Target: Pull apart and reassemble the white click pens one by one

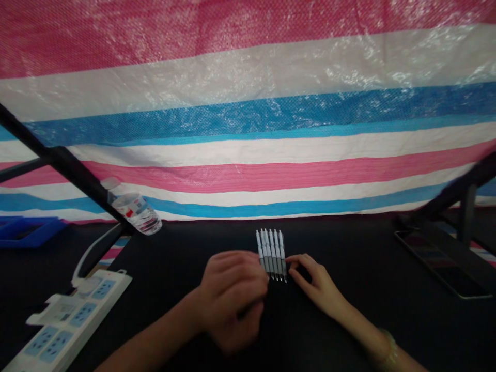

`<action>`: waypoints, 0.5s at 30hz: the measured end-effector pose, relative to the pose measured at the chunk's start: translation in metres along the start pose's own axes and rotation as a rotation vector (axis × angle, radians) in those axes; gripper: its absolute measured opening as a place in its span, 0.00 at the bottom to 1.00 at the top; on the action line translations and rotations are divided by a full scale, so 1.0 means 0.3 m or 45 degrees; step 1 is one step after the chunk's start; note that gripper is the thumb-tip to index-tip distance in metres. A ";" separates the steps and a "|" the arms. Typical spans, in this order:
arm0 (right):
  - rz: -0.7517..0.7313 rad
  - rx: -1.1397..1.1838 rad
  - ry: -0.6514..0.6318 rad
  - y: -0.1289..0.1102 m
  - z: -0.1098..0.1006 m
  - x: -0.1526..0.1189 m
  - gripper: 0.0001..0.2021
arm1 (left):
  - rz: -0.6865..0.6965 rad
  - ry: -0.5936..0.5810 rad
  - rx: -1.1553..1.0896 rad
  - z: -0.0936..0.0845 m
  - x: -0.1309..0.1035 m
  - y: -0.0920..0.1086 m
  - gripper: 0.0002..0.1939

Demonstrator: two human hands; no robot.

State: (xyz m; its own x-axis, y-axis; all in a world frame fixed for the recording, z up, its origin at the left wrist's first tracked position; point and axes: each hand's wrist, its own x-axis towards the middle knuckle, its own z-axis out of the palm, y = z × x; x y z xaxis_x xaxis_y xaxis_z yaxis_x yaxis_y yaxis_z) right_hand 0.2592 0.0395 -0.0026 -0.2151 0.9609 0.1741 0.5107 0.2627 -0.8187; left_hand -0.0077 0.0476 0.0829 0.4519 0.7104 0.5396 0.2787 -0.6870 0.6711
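Here's the row of slim white-and-grey plastic pens (273, 252), lying side by side on the flat black bench (194, 237) between two bare hands. Squaring up that row looks like the step in hand. The right hand (310, 281) has a fingertip at the row's right edge, its grip loose, clasping nothing visible. The left hand (234, 294), blurred, curls by the row's left side; whether its grip holds anything, I cannot tell. The next move seems to call for light, even pressure from both sides.
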 end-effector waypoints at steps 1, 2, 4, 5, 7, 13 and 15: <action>-0.002 -0.002 0.005 -0.001 0.001 0.000 0.10 | 0.041 -0.099 0.034 0.012 0.033 -0.061 0.15; -0.003 -0.006 0.007 -0.003 0.001 0.001 0.10 | 0.087 -0.226 0.102 0.024 0.055 -0.119 0.16; -0.005 -0.013 0.008 -0.007 0.000 0.001 0.10 | 0.166 -0.505 0.334 0.047 0.064 -0.216 0.24; -0.006 -0.016 0.009 -0.008 -0.001 0.001 0.10 | 0.165 -0.587 0.438 0.058 0.054 -0.253 0.27; -0.006 -0.018 0.011 -0.008 -0.004 0.002 0.10 | 0.146 -0.646 0.543 0.074 0.021 -0.304 0.27; 0.012 0.001 0.025 0.005 -0.005 0.001 0.12 | 0.228 -0.547 0.592 0.088 -0.023 -0.353 0.16; 0.012 0.012 0.020 0.003 -0.003 0.000 0.12 | 0.238 -0.541 0.585 0.092 -0.016 -0.358 0.13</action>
State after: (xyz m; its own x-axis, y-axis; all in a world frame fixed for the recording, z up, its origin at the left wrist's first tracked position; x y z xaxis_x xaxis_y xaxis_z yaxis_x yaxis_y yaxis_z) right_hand 0.2604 0.0399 -0.0028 -0.1971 0.9647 0.1748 0.5049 0.2527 -0.8254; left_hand -0.0162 0.1137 -0.0058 0.7975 0.5146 0.3148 0.4540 -0.8556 0.2485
